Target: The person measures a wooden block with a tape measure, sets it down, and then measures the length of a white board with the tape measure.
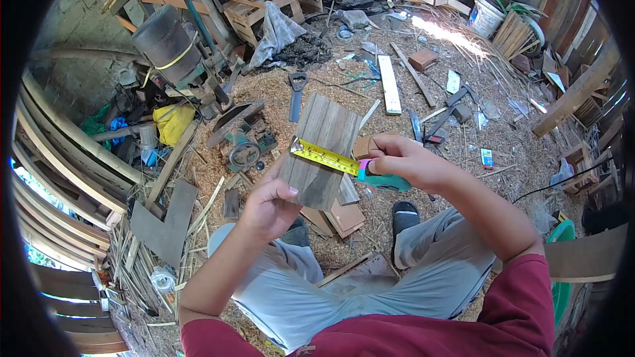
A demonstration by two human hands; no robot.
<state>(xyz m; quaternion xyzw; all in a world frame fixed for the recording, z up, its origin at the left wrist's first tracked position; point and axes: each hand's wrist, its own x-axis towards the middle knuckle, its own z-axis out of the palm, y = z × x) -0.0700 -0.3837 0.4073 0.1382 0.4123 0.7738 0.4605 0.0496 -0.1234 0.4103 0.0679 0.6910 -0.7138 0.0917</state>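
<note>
The head view looks down on a ground (423,125) covered with sawdust, shavings and scattered offcuts, a rough and loose surface. At the left stands a dark cylindrical machine part (165,43), with a hand saw (296,96) lying beyond the work. A pale narrow plank (389,84) lies flat further away.

The grey board (319,151) is held up in front of the person, above the knees; it is rectangular, weathered, with straight grain. The left hand (270,206) is closed around its lower edge from beneath, thumb on the face, seemingly to keep it steady and tilted toward the eyes. The right hand (407,160) is closed on the teal tape measure (382,180). Its yellow blade (324,157) lies across the board, the hook at the left edge.
</note>
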